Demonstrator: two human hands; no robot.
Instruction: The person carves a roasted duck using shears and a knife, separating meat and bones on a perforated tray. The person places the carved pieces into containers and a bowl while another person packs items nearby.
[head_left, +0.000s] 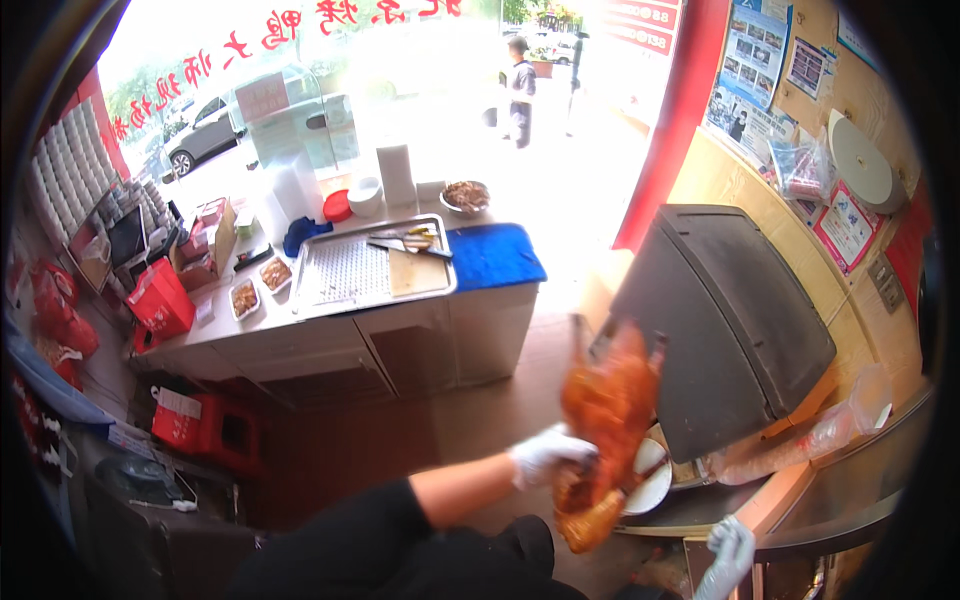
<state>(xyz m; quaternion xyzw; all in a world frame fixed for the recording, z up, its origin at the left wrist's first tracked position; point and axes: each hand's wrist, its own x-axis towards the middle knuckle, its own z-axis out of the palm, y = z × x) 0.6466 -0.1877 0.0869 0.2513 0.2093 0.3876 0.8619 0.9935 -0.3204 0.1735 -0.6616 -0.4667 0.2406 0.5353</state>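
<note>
My left hand (555, 454), in a white glove, grips a whole roast duck (611, 405) by its near part. The glossy brown bird hangs in the air with its legs pointing away from me, and it is slightly blurred. Behind it, a white plate (654, 480) is partly hidden. At the lower right my right hand (726, 551), also gloved, is beside the wooden edge (784, 495) of a cabinet with a curved dark rim. Its fingers look bent, but whether they grip the edge cannot be told.
A counter holds a perforated metal tray (341, 262) with a knife (412, 250) and cutting board (416, 274), a blue cloth (495, 255), two food trays and a bowl of meat (465, 197). A large dark lid (720, 322) stands at right. A red stool (206, 427) is left.
</note>
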